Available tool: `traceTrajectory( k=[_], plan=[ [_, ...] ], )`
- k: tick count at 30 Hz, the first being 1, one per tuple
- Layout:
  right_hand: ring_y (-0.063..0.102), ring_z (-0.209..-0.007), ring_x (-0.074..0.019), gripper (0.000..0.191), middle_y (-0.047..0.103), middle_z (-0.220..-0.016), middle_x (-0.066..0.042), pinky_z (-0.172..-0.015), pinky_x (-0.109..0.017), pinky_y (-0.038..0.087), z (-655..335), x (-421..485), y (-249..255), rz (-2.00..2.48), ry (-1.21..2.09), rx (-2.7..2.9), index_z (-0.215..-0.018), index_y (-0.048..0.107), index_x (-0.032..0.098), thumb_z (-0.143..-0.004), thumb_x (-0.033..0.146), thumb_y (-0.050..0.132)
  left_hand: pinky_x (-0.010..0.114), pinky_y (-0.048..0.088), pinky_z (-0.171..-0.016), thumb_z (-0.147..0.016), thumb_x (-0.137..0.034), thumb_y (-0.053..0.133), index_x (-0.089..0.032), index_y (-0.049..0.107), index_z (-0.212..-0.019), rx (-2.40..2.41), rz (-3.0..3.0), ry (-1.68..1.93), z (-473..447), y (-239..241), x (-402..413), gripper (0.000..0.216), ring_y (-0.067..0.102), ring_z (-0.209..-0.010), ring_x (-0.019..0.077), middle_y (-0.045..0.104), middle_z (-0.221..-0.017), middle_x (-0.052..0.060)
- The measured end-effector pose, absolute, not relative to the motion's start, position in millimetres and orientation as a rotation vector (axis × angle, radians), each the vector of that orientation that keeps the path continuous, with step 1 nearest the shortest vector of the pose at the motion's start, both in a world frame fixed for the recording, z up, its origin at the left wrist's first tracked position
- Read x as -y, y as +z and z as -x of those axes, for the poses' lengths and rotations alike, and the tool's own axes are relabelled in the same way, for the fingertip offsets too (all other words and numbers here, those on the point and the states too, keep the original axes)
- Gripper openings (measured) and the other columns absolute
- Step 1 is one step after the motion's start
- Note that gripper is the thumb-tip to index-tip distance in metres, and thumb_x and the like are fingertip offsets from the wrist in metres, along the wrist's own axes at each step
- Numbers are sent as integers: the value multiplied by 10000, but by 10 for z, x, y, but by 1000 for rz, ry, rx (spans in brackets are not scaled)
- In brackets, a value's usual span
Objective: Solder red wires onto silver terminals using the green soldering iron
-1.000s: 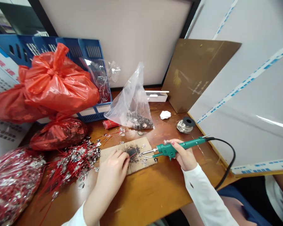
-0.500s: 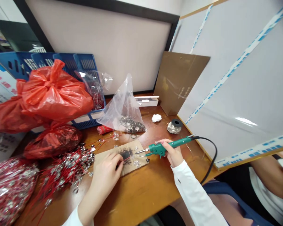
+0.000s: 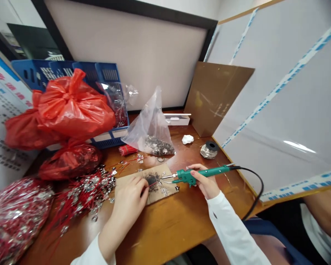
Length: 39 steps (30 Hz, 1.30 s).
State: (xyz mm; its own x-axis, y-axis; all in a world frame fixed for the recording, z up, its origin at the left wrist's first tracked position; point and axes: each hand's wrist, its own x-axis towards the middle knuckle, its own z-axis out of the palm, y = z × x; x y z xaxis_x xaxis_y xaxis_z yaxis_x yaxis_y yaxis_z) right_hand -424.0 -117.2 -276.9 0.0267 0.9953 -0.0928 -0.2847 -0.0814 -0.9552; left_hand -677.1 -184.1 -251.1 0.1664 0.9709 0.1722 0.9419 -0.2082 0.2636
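My left hand (image 3: 129, 198) rests on a scorched cardboard mat (image 3: 167, 197), its fingertips pinching what looks like a thin red wire (image 3: 149, 186) beside a blackened patch. My right hand (image 3: 206, 186) grips a green soldering iron (image 3: 201, 173), with its metal tip (image 3: 167, 177) held just above the mat and close to that patch. Small silver terminals lie scattered around the patch. Whether the tip touches anything is hard to tell.
A tangled heap of red-wired silver terminals (image 3: 85, 191) lies left of the mat, beside bulging red plastic bags (image 3: 74, 108). Behind stand a blue crate (image 3: 107, 71), a clear bag of metal parts (image 3: 151, 127), a solder spool (image 3: 209, 150) and a brown board (image 3: 217, 95).
The whole view has shifted slightly as my head moved. Both hands stay over the mat, and the iron tip remains near the blackened patch.
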Motion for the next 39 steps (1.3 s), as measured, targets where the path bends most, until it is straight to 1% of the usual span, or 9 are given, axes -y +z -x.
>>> traceTrajectory(
  k=[10, 14, 21, 24, 27, 30, 33, 35, 39],
  plan=[
    [565, -525, -147, 374, 707, -730, -54, -366, -211, 351, 4219, 1194, -2740, 1123, 1337, 960, -789, 713, 199, -564, 468, 844, 365, 472, -788, -929, -182, 474, -183, 631, -857, -1869, -2207, 428, 6737, -2432, 1864, 173, 621, -930, 253, 671, -929, 73],
    [524, -483, -125, 370, 686, -690, -36, -355, -209, 338, 4207, 1179, -2751, 1115, 1335, 942, -772, 711, 199, -561, 472, 844, 370, 470, -815, -935, -177, 475, -176, 644, -875, -1898, -2216, 411, 6740, -2435, 1875, 179, 620, -930, 251, 678, -929, 79],
    [532, -474, -127, 350, 700, -700, -42, -353, -212, 341, 4216, 1166, -2750, 1085, 1372, 909, -775, 704, 197, -576, 454, 835, 374, 470, -802, -945, -208, 453, -185, 658, -867, -1936, -2260, 346, 6700, -2516, 1866, 221, 602, -952, 265, 679, -928, 77],
    [528, -471, -121, 347, 691, -682, -37, -356, -204, 328, 4234, 1164, -2744, 1065, 1374, 873, -766, 696, 192, -573, 446, 833, 349, 466, -762, -934, -249, 477, -200, 672, -824, -1980, -2297, 427, 6715, -2526, 1866, 228, 602, -930, 258, 679, -909, 65],
    [512, -460, -113, 342, 675, -658, -32, -355, -199, 317, 4253, 1163, -2729, 1040, 1381, 873, -756, 686, 186, -585, 451, 819, 324, 460, -737, -940, -310, 464, -216, 670, -806, -2052, -2308, 619, 6763, -2488, 1913, 262, 608, -919, 245, 673, -907, 58],
    [495, -449, -108, 344, 658, -637, -26, -349, -201, 312, 4273, 1166, -2718, 1006, 1401, 874, -747, 681, 181, -585, 455, 811, 317, 466, -751, -955, -351, 427, -226, 650, -855, -2090, -2264, 804, 6770, -2428, 2029, 275, 619, -922, 235, 661, -931, 57],
    [477, -431, -99, 338, 622, -590, -3, -346, -194, 305, 4290, 1159, -2739, 971, 1423, 868, -741, 676, 181, -591, 457, 800, 309, 480, -740, -943, -363, 445, -243, 641, -956, -1992, -2268, 853, 6675, -2412, 2184, 230, 631, -906, 226, 663, -950, 49],
    [466, -422, -91, 329, 600, -565, 12, -347, -187, 303, 4304, 1138, -2772, 948, 1439, 868, -738, 676, 181, -600, 455, 794, 328, 488, -753, -912, -377, 495, -250, 643, -965, -1921, -2298, 841, 6572, -2445, 2276, 202, 631, -893, 239, 676, -942, 49],
    [451, -425, -84, 326, 600, -575, 17, -349, -187, 306, 4348, 1078, -2826, 892, 1448, 883, -735, 672, 181, -608, 458, 788, 392, 492, -777, -858, -424, 549, -257, 665, -870, -1892, -2165, 892, 6314, -2545, 2398, 204, 630, -855, 277, 693, -895, 62]
  ],
)
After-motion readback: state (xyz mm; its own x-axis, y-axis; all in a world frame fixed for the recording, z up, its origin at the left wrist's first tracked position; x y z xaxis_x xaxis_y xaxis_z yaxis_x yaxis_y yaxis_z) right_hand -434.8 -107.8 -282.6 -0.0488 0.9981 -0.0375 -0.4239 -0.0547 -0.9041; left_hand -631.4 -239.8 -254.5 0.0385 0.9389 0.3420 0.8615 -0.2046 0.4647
